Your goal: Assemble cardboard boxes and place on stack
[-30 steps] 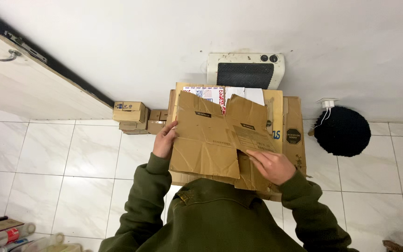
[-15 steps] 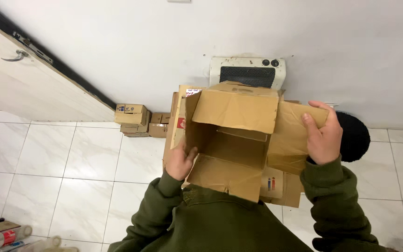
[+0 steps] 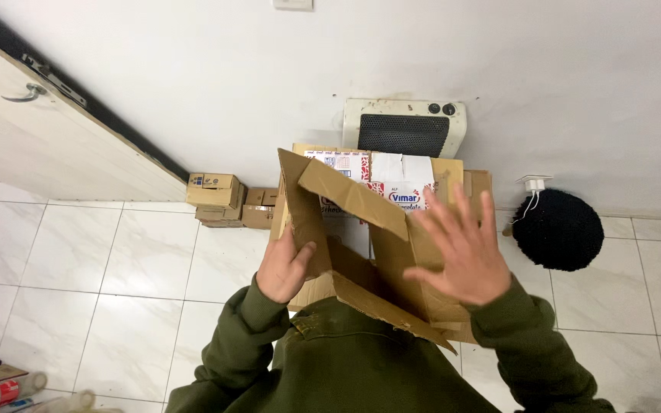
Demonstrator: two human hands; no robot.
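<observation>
White floor tiles [image 3: 78, 260] run up to a pale wall, with wide bare tile to the left of the work and a narrower strip to the right. An open brown cardboard box [image 3: 361, 252] is held tilted at chest height, over a larger carton [image 3: 453, 172] that stands against the wall in front of a white heater [image 3: 405, 128]. Left hand [image 3: 284, 268] grips the box's left wall, thumb inside. Right hand [image 3: 460, 248] lies flat against its right flap, fingers spread. Small brown boxes [image 3: 219, 200] are stacked by the door [image 3: 47, 153]; red-and-white packages [image 3: 392, 183] show inside the carton, and a black round object [image 3: 558, 229] sits right.
</observation>
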